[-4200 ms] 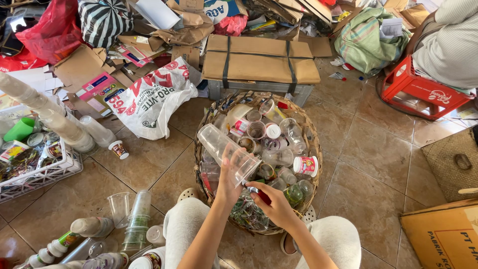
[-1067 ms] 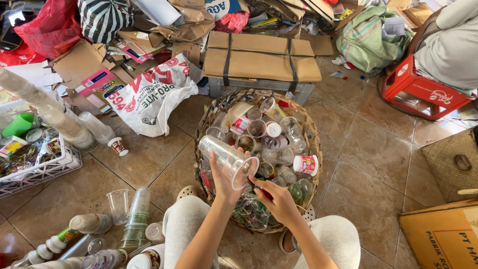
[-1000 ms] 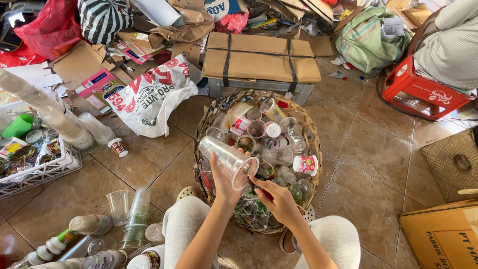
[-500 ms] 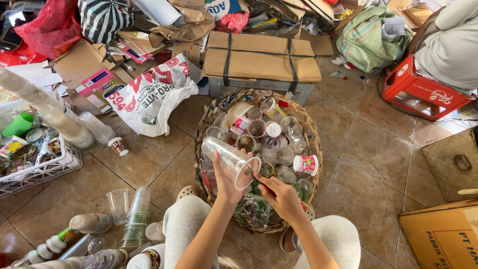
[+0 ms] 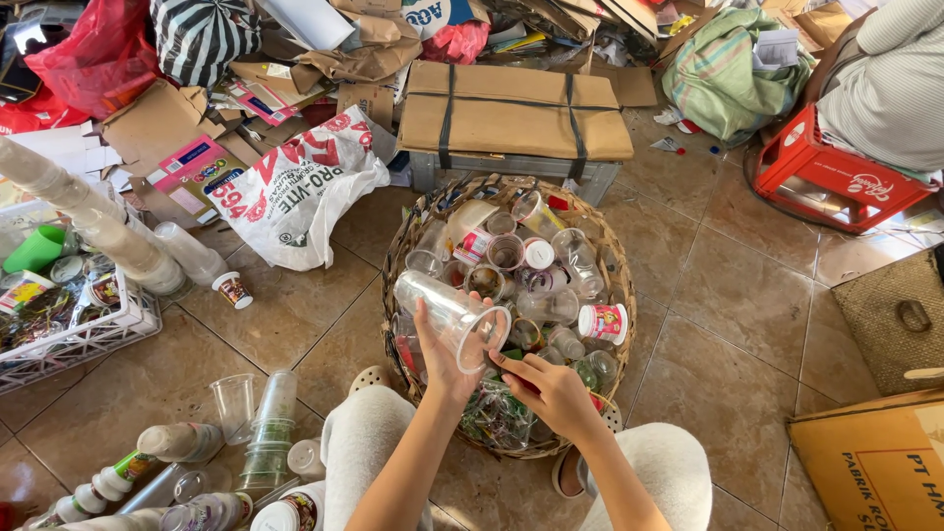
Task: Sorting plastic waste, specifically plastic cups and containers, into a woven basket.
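Note:
My left hand (image 5: 440, 356) grips a clear plastic cup (image 5: 447, 312), held on its side over a round woven basket (image 5: 613, 251). The cup's mouth points right, towards my right hand (image 5: 553, 387), whose fingers pinch at the cup's rim. The basket is full of several used plastic cups, some clear, some with printed labels, such as a pink-and-white one (image 5: 603, 322). Crumpled clear film lies at the basket's near side under my hands. My knees in light trousers frame the basket's near edge.
Stacked clear cups (image 5: 270, 428) and bottles lie on the tile floor at lower left. A white crate (image 5: 74, 334) and long cup stacks (image 5: 84, 211) stand left. A printed white sack (image 5: 295, 187), flat cardboard (image 5: 516, 98), a red crate (image 5: 836, 177) with a seated person, and a box (image 5: 880, 462) surround me.
The cup has dropped slightly and tilted lower over the basket. My right hand has come up from the basket to the cup's rim.

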